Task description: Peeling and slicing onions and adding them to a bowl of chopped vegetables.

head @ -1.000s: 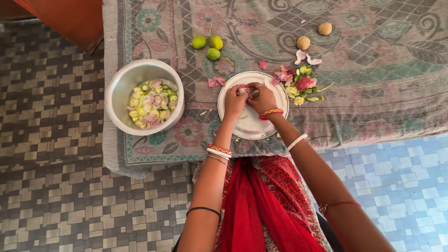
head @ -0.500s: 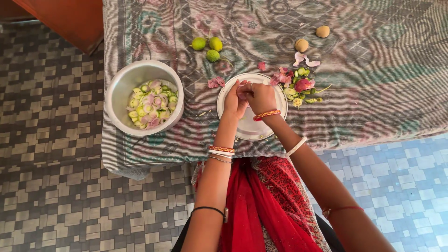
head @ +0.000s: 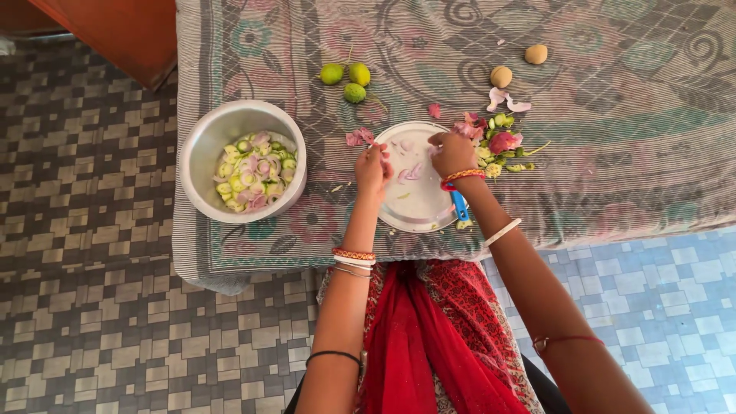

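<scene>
Steel plate (head: 420, 205) at frame centre holds onion slices (head: 410, 172); left hand (head: 372, 169) pinches a piece, right hand (head: 454, 153) grip unclear, blue-handled knife (head: 459, 207) near plate edge could get knocked off.

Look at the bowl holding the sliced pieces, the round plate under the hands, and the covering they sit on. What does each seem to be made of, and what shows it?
Bowl: probably metal, steel or aluminium; dull silver-grey sheen, thin rolled rim.
Plate: likely metal too; pale, smooth, softly reflective, though enamel is possible.
Covering: woven cloth, matte; fine ribbed weave, printed floral pattern, edge draping over the side.
</scene>
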